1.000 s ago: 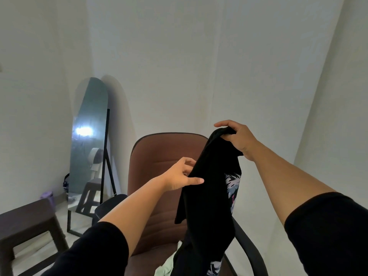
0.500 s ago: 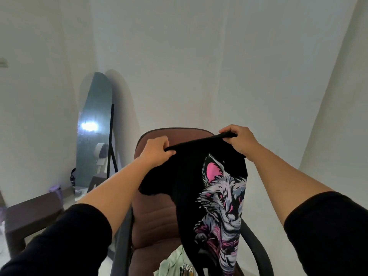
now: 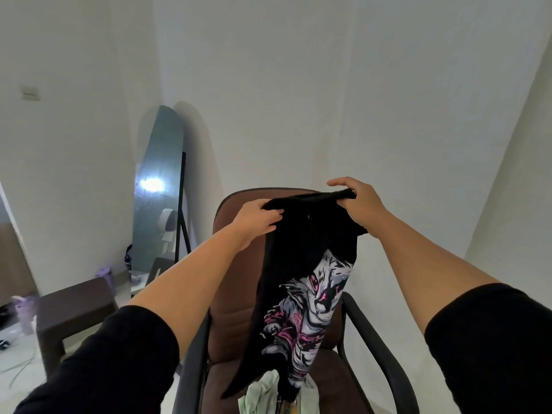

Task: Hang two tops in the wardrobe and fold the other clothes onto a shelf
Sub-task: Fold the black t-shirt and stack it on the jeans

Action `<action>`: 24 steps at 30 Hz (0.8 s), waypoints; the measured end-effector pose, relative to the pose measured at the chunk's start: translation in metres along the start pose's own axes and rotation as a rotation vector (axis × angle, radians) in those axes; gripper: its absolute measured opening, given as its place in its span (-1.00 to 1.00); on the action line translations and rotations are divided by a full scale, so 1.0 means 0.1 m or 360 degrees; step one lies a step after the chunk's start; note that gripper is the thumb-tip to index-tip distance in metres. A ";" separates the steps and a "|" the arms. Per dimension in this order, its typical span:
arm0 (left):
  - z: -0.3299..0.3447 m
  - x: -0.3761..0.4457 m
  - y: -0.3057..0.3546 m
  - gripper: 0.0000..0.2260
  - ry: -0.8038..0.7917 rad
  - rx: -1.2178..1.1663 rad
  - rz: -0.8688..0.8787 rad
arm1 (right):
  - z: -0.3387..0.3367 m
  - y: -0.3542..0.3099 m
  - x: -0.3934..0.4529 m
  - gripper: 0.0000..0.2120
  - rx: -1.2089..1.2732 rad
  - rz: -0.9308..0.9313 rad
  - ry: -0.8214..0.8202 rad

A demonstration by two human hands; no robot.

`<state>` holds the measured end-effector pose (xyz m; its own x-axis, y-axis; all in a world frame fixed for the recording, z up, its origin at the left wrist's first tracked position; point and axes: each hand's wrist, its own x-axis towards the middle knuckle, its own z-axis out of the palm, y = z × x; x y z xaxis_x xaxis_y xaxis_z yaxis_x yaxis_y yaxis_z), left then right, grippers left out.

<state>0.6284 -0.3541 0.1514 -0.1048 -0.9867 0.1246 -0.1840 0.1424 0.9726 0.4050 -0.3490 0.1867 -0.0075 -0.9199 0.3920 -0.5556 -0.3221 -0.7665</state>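
I see the black top (image 3: 301,249) held up in the air in front of the brown chair (image 3: 236,282), stretched along its upper edge between my two hands and hanging down in a narrow, partly folded drape. Its print, a white and pink cat-like figure, faces me on the lower right part of the cloth. The bottom of the top reaches down to the chair seat, where it meets a pale green garment (image 3: 263,395) lying crumpled there.

My left hand (image 3: 257,218) grips the upper left corner of the top, fingers curled round the bunched fabric. My right hand (image 3: 358,204) grips the upper right corner, thumb under and fingers wrapped over the edge, with the forefinger lifted a little. Both forearms are bare, with black sleeves pushed up near the elbows.

The chair has black armrests on both sides and stands against the white wall. To the left of it, a tall mirror (image 3: 158,198) on a black stand leans against the wall, with a bright light reflected in it. Nearer to me on the left stands a dark brown stool (image 3: 74,306), and a small purple bottle (image 3: 104,274) sits on the floor behind it.
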 end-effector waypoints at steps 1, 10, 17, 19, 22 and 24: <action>-0.01 -0.01 -0.04 -0.68 0.0030 0.0181 0.0133 | -0.02 0.00 -0.02 -0.56 0.0033 -0.0027 -0.0022; 0.03 -0.34 -0.12 -0.84 0.0887 0.1301 0.0773 | -0.07 -0.08 -0.37 -0.60 0.0248 -0.0065 -0.0135; -0.15 -0.96 0.09 -0.82 0.0462 0.1389 0.1227 | -0.13 -0.34 -0.76 -0.62 0.0268 -0.0108 -0.0076; -0.24 -1.15 0.12 -0.84 0.0249 0.1536 0.1342 | -0.13 -0.45 -0.91 -0.64 0.0244 -0.0082 -0.0073; -0.38 -1.40 0.09 -0.78 -0.0042 0.1766 0.1272 | -0.12 -0.59 -1.20 -0.68 0.0220 -0.0043 -0.0111; -0.44 -1.57 0.08 -0.73 -0.0170 0.1722 0.1138 | -0.10 -0.66 -1.40 -0.72 0.0184 -0.0021 -0.0142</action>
<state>0.6865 -0.2020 0.1483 -0.5743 -0.6623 0.4812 -0.7401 0.6712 0.0405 0.4339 -0.1965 0.1871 0.0762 -0.9299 0.3597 -0.4557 -0.3534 -0.8170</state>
